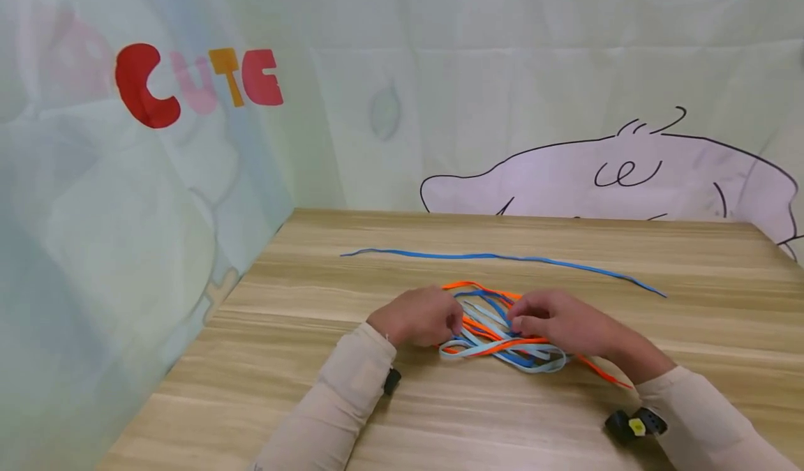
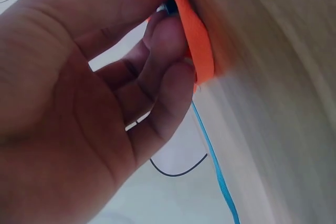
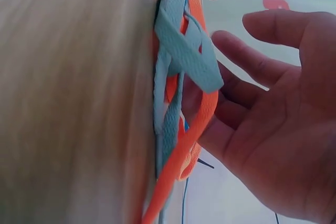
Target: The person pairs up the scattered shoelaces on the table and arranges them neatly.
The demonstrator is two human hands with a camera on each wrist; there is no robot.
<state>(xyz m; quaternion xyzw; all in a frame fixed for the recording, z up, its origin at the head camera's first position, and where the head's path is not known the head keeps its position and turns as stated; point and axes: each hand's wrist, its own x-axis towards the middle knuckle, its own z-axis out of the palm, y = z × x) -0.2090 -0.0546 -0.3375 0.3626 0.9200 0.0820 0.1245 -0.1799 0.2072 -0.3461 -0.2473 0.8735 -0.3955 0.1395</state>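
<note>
A tangled pile of flat shoelaces lies on the table, with orange laces, pale blue laces and darker blue laces crossing one another. My left hand is at the pile's left side, fingers curled. In the left wrist view, its thumb and fingertip come together around a dark blue bit of lace, beside an orange loop. On the opposite side my right hand reaches over the pile. The right wrist view shows its thumb and index finger apart, with other fingertips hidden behind the laces.
A single blue shoelace is stretched across the wooden table beyond the pile. One orange end trails out under the right wrist. Printed fabric hangs behind the table and along its left side.
</note>
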